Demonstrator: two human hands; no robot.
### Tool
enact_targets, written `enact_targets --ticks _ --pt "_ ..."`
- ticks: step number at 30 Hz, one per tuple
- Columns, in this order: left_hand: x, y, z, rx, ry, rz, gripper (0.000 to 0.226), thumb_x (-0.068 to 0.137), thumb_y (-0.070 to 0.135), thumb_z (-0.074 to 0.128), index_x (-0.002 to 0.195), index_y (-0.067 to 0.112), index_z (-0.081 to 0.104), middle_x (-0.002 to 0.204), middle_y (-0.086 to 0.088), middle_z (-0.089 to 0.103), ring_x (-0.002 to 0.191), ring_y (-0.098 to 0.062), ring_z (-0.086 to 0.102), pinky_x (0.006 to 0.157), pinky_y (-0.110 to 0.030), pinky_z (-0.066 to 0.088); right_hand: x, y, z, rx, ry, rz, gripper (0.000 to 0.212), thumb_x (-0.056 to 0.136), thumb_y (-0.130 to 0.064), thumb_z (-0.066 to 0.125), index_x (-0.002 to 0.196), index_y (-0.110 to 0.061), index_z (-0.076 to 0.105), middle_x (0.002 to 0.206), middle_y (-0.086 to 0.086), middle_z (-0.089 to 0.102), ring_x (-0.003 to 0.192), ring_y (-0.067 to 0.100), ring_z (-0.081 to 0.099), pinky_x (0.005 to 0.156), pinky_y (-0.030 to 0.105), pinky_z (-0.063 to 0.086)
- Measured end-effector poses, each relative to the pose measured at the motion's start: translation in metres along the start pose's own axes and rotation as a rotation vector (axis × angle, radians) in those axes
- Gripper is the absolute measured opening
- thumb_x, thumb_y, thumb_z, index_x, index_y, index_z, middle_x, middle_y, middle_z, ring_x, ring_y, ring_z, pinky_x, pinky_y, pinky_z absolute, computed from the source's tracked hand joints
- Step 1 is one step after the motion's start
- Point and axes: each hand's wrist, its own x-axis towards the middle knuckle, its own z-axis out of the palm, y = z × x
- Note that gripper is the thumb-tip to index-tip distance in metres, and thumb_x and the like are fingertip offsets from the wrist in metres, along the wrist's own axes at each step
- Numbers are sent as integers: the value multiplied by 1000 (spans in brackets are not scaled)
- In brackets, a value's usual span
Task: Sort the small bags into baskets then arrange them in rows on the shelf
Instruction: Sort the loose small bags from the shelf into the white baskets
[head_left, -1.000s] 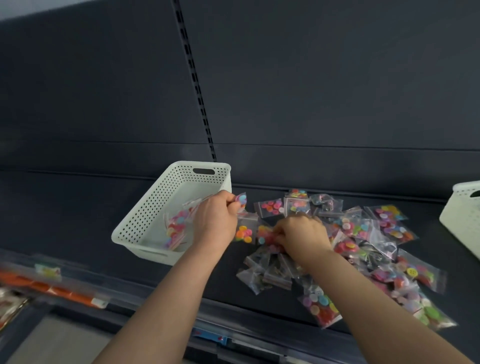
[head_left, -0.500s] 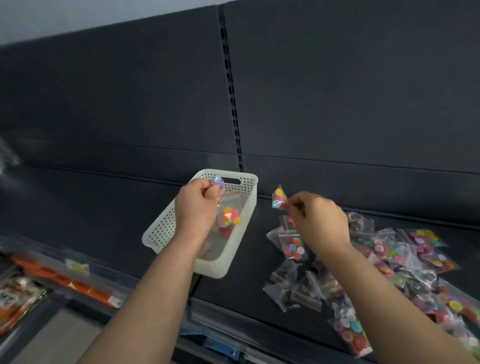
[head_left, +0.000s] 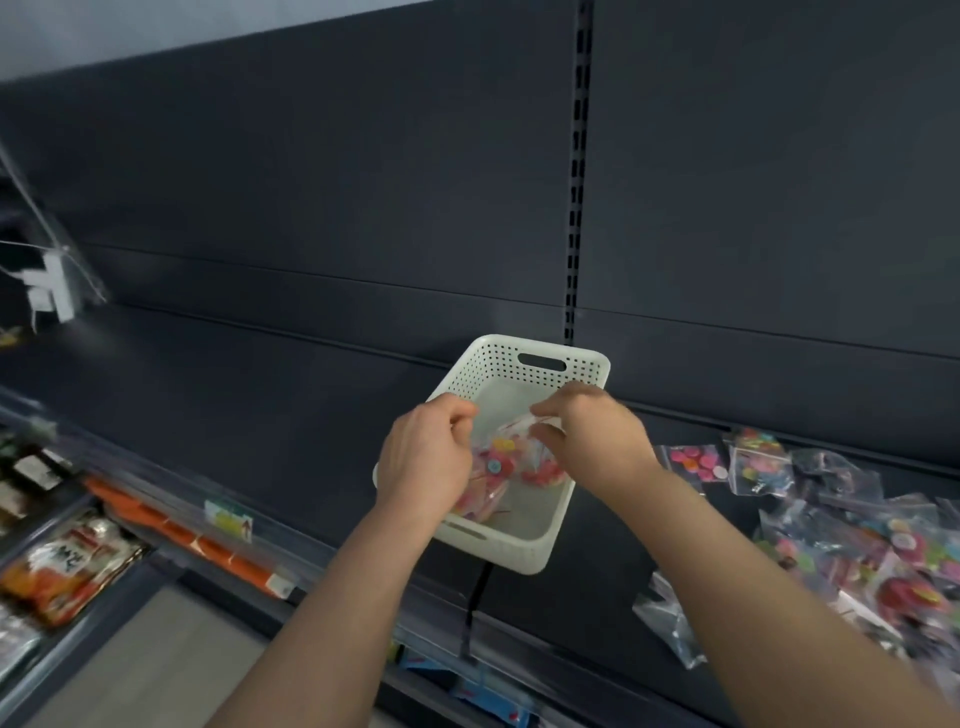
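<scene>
white basket (head_left: 584, 366) | left hand (head_left: 426, 462) curled, grips small bags (head_left: 500, 461) over it | right hand (head_left: 592, 436) pinches their top

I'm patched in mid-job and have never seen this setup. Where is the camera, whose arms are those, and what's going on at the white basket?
There is no machine here. The camera sits on a person's head and looks down at their two bare arms. The left hand and the right hand both hold a bunch of small bags, clear with coloured buttons inside, over a white basket. The basket stands on a dark shelf. To its right, a loose pile of similar bags lies on the same shelf, not yet sorted. I cannot tell whether the held bags touch the basket's floor.
</scene>
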Motion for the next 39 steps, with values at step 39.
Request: enact_targets --ticks 39 --pt "-5 150 123 128 -151 334 10 93 23 63 100 24 71 95 3 63 84 -16 59 67 -28 45 -128 157 -55 -156 221 396 15 91 -33 58 96 -31 72 91 -6 71 89 20 64 61 26 46"
